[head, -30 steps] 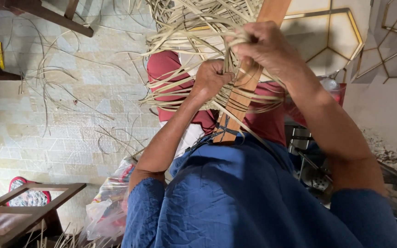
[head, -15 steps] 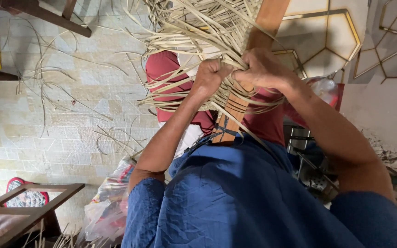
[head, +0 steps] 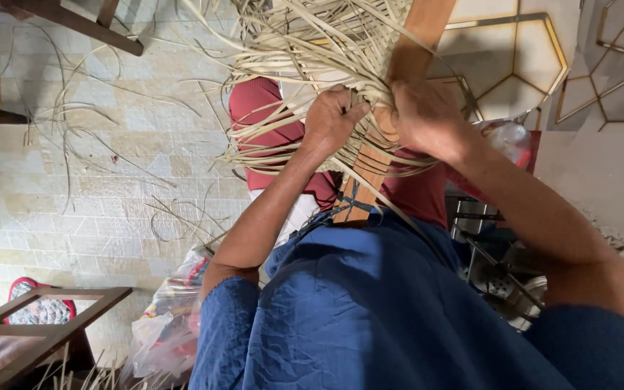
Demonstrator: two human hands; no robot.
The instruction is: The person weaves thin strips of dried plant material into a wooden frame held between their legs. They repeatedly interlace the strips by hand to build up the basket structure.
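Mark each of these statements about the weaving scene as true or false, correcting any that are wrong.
1. Both hands grip pale cane strips at a wooden board. True: the left hand and the right hand close on the strips beside the board.
2. The person wears green sleeves. False: the sleeves are blue.
3. Loose strips lie on the tiled floor. True.
4. The floor is bare concrete. False: it is pale tile.
5. A wooden frame stands at the lower left. True.
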